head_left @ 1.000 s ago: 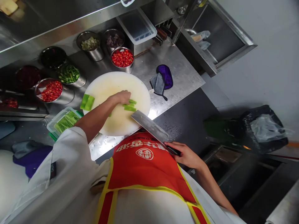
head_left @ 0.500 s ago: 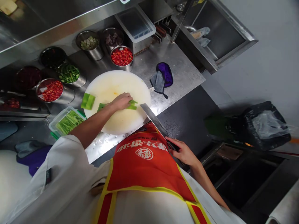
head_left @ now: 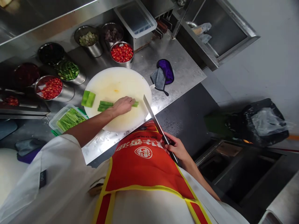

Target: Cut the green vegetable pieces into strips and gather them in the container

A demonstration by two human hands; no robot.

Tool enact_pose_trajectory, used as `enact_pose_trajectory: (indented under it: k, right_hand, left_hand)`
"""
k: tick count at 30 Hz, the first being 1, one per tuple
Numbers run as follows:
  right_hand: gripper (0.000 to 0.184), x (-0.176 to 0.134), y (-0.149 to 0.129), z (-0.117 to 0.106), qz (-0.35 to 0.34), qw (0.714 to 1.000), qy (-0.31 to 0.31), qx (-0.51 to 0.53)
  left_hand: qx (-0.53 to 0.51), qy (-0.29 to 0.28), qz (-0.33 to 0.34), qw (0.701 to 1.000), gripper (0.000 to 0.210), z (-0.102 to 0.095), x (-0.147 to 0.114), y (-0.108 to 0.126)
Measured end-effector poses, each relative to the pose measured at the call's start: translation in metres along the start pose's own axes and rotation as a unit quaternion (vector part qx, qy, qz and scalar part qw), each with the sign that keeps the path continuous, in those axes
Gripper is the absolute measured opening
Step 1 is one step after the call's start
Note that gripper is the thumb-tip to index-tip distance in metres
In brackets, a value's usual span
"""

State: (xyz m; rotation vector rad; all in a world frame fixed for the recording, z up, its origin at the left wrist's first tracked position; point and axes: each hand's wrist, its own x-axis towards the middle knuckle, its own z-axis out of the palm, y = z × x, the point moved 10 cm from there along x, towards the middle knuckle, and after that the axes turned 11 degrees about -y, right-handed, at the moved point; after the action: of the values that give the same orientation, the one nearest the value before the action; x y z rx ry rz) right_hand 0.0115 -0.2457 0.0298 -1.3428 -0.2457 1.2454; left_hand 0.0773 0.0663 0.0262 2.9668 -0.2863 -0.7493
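Observation:
On the round white cutting board [head_left: 105, 80], my left hand [head_left: 124, 105] is closed over green vegetable strips, with fingertips pressed down. The end of one green vegetable strip [head_left: 135, 105] sticks out to its right, and several more strips [head_left: 105, 105] lie on the board to its left. My fingers hide the middle of the strips. My right hand [head_left: 177, 147] is wrapped round the dark handle of a kitchen knife [head_left: 153, 115]. The knife's tip is over the board's right edge, apart from the strips. Wider green vegetable pieces [head_left: 88, 99] lie at the board's left edge.
Metal pots of chopped red chillies [head_left: 122, 53], green peppers [head_left: 68, 71] and other ingredients stand behind the board. Left of it is a plastic tub of green shreds [head_left: 70, 119]. A purple and grey cloth [head_left: 165, 72] lies on the steel counter [head_left: 184, 67] to the right.
My left hand has shifted slightly right and down, uncovering more of the strips on its left. My right hand has turned the knife more upright and brought its handle a little left.

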Motion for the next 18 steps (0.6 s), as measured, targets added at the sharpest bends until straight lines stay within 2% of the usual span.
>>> enact_pose_trajectory:
  k: [4, 6, 10, 15, 18]
  right_hand:
    - [0.073, 0.005, -0.002, 0.004, -0.006, 1.000, 0.007, 0.001]
    - [0.072, 0.006, -0.001, 0.007, -0.007, 1.000, 0.006, 0.002]
    - [0.073, 0.008, 0.003, 0.012, -0.016, 0.999, 0.006, 0.027]
    - [0.074, 0.013, 0.004, 0.016, -0.023, 0.999, 0.006, 0.045]
    - [0.074, 0.016, 0.002, 0.017, -0.022, 0.999, 0.004, 0.046]
  left_hand:
    - [0.043, 0.003, 0.007, 0.999, 0.041, 0.000, 0.001, 0.013]
    - [0.044, -0.003, 0.003, 0.999, 0.040, -0.004, 0.000, 0.012]
    - [0.017, -0.023, -0.052, 0.998, 0.035, -0.011, -0.001, -0.007]
    - [-0.013, -0.004, -0.029, 0.999, 0.028, -0.015, 0.004, -0.015]
    - [-0.067, 0.000, -0.036, 0.997, 0.028, -0.012, 0.012, -0.032]
